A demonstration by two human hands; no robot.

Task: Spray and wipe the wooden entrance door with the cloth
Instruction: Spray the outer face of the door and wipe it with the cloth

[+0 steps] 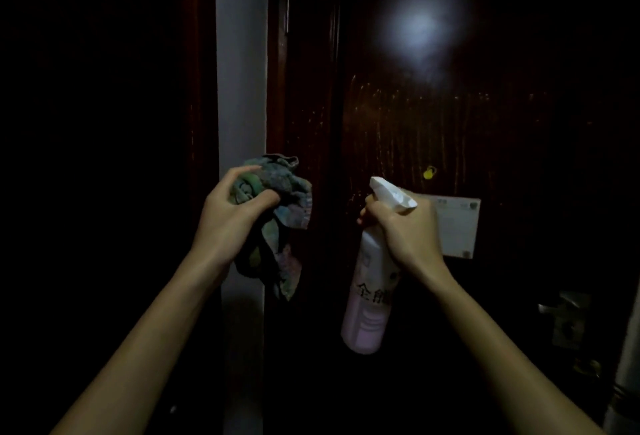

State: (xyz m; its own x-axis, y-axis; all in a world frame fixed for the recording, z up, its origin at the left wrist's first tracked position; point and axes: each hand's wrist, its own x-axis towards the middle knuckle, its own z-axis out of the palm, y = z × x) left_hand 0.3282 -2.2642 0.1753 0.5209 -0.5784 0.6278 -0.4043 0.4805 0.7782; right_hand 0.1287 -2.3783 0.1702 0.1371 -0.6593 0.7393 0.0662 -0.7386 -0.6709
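The dark wooden door (433,130) fills the middle and right of the head view, with pale drip streaks running down its panel and a bright light spot high up. My left hand (230,213) is shut on a crumpled, multicoloured cloth (280,213) that hangs down in front of the door's left edge. My right hand (405,230) grips the neck of a white spray bottle (367,299), its nozzle pointing up and left toward the door, a short way from the surface.
A white wall strip (241,71) stands left of the door frame. On the door are a white card (457,227) and a small yellow sticker (429,172). A metal handle and lock (568,317) sit low right. Everything to the left is dark.
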